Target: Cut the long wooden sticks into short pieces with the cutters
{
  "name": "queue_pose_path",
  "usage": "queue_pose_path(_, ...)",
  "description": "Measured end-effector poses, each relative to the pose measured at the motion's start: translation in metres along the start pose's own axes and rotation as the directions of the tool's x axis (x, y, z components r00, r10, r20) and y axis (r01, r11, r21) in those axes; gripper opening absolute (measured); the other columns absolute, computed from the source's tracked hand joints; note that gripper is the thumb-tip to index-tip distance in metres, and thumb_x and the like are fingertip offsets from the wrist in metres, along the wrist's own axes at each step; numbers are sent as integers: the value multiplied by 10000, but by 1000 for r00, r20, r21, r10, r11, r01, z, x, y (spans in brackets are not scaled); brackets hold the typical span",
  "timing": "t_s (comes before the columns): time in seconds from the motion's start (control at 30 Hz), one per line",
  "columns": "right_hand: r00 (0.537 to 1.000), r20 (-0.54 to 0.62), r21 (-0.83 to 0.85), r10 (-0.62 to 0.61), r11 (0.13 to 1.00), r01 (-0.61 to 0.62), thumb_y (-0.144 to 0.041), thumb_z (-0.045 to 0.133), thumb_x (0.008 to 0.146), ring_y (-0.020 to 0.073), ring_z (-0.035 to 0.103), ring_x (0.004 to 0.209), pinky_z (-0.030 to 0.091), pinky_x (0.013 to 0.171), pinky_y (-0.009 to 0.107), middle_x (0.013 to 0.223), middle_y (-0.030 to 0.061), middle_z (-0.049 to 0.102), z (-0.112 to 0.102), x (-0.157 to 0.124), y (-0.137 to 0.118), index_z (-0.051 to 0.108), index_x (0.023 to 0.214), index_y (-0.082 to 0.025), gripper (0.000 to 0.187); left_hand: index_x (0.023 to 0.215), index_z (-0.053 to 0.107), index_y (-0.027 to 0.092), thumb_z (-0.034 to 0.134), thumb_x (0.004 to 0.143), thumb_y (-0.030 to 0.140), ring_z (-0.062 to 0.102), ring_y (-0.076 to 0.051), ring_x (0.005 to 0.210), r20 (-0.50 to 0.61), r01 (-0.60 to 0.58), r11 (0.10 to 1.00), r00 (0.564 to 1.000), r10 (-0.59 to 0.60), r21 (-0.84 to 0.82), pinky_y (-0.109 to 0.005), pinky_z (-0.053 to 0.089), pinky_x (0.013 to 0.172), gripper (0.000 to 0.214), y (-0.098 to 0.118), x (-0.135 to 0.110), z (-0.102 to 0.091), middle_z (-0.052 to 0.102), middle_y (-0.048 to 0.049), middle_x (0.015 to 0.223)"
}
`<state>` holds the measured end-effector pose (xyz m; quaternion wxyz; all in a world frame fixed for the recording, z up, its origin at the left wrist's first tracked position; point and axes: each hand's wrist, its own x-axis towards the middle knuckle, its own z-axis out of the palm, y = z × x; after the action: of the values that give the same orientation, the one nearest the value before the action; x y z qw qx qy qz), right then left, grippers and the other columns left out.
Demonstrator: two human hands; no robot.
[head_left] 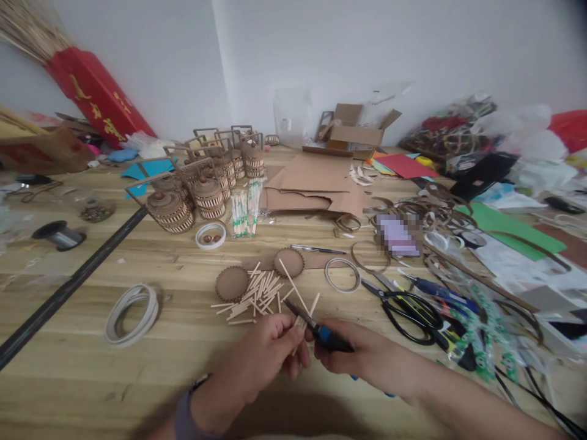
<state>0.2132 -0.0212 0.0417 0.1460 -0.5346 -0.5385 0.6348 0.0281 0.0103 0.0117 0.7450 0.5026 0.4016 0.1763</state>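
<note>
My left hand (268, 354) is closed on several thin wooden sticks (306, 313) that poke up and to the right from the fingers. Close beside it, my right hand (362, 357) grips a small cutter with blue and black handles (321, 333), its dark tip at the sticks. Just beyond the hands lies a loose pile of short cut sticks (257, 296) on the wooden table (68, 373). Two round cardboard discs with toothed edges (232, 283) (289, 262) lie by the pile.
Black scissors (406, 308) and a ring of tape (342, 274) lie to the right. Small woven round baskets with handles (202, 183), packs of sticks (243, 211), cardboard sheets (312, 183), white rings (131, 315), a wire spool (59, 234) and a cluttered right side surround them.
</note>
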Motion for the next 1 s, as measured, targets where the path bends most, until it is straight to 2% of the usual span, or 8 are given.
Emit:
queue_pose_path(0.33, 996, -87, -57, -36, 998, 31, -171, 496, 612, 130, 402, 656, 327, 590, 246, 689, -43, 461, 7, 4, 4, 531, 796, -204, 190, 694, 531, 174, 574, 747, 694, 375, -59, 418, -42, -37, 999, 998, 37, 0, -228, 239, 445, 525, -1, -1, 5, 550, 25, 577)
queue_pose_path(0.53, 995, -44, -88, -88, 993, 84, -270, 551, 720, 181, 534, 805, 424, 733, 287, 834, 3, 589, -1, 0, 4, 596, 921, -194, 220, 769, 554, 161, 574, 747, 692, 391, -62, 410, -69, -71, 997, 995, 70, -17, -215, 262, 439, 532, -1, -2, -10, 541, 35, 583)
queue_pose_path(0.63, 974, -197, -249, -111, 967, 59, -340, 525, 797, 230, 592, 850, 469, 773, 345, 887, 52, 638, -13, -4, 14, 600, 959, -186, 235, 847, 568, 161, 525, 812, 641, 445, -80, 445, -180, -94, 994, 978, 104, 63, -212, 310, 461, 483, -1, -7, -24, 554, 36, 622)
queue_pose_path(0.67, 938, -296, -342, -178, 937, 69, -346, 501, 826, 249, 607, 881, 476, 803, 375, 925, 76, 652, -16, -4, 16, 590, 986, -185, 244, 848, 566, 165, 501, 835, 619, 462, -89, 456, -189, -89, 989, 976, 111, 119, -216, 325, 469, 459, -1, -8, -27, 558, 34, 626)
queue_pose_path(0.73, 813, -426, -543, -396, 831, 120, -333, 461, 879, 286, 608, 1020, 464, 897, 431, 1080, 131, 654, -18, -2, 18, 558, 1064, -187, 255, 799, 549, 178, 451, 882, 564, 502, -110, 481, -162, -78, 964, 979, 122, 256, -229, 364, 498, 406, -1, -10, -27, 567, 26, 621)
queue_pose_path(0.8, 711, -377, -711, -594, 678, 189, -298, 450, 913, 300, 565, 1156, 444, 960, 446, 1221, 161, 617, -16, 4, 15, 537, 1112, -191, 242, 735, 518, 196, 406, 923, 477, 549, -133, 523, -113, -83, 914, 984, 138, 397, -246, 401, 551, 356, 0, -9, -22, 582, 15, 613)
queue_pose_path(0.9, 707, -235, -842, -668, 502, 195, -241, 472, 923, 301, 625, 1031, 501, 846, 422, 1090, 154, 671, -6, 15, 6, 545, 1100, -173, 203, 694, 495, 209, 381, 938, 325, 610, -168, 620, -111, -101, 799, 972, 205, 592, -270, 416, 635, 293, 4, -8, -12, 635, -13, 648)
queue_pose_path(1.0, 758, -250, -885, -603, 460, 74, -207, 531, 891, 300, 653, 853, 510, 713, 393, 911, 126, 687, 2, 26, 3, 566, 1025, -153, 149, 722, 517, 208, 390, 924, 235, 629, -200, 663, -176, -37, 673, 953, 246, 739, -294, 405, 655, 240, 7, -6, -5, 672, -45, 689)
